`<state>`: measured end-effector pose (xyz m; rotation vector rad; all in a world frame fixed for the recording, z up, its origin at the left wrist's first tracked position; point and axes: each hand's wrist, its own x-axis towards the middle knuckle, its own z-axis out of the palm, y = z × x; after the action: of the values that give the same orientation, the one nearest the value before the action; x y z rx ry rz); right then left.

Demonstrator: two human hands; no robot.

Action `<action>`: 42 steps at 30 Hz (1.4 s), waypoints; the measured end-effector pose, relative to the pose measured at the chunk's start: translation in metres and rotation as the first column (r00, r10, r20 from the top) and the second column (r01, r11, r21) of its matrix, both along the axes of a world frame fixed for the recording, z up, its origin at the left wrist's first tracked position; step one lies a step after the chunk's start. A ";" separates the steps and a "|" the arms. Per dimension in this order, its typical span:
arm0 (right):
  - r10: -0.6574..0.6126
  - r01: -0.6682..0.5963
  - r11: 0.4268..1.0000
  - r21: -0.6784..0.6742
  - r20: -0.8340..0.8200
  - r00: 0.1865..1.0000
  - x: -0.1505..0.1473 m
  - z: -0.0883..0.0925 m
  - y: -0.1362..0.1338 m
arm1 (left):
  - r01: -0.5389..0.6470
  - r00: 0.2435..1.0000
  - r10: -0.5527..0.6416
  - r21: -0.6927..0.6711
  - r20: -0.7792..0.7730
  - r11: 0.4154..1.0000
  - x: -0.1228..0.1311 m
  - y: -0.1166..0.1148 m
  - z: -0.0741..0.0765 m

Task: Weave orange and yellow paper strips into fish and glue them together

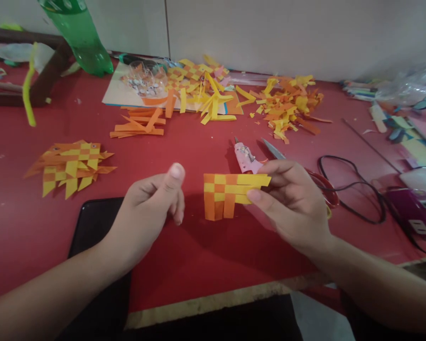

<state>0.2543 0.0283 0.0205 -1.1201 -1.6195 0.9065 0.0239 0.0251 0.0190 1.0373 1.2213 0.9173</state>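
My right hand pinches the right end of a small woven piece of orange and yellow paper strips, holding it just above the red table. My left hand hovers to the left of the piece, fingers curled loosely with the thumb up and nothing visible in them. A finished woven paper shape lies to the left on the table.
Scissors and a pink glue gun lie behind my right hand, with a black cable to the right. Loose strips and scraps lie farther back. A green bottle leans at back left. A black tablet lies under my left wrist.
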 end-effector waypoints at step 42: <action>0.081 -0.322 0.829 0.458 0.471 0.878 0.009 0.013 0.002 | 0.398 0.917 -0.384 -0.216 0.105 0.892 0.010 -0.003 0.011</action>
<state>0.2628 0.0304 0.0334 -0.7897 -2.2231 0.2915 0.0340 0.0216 0.0302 1.0095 0.9923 0.4735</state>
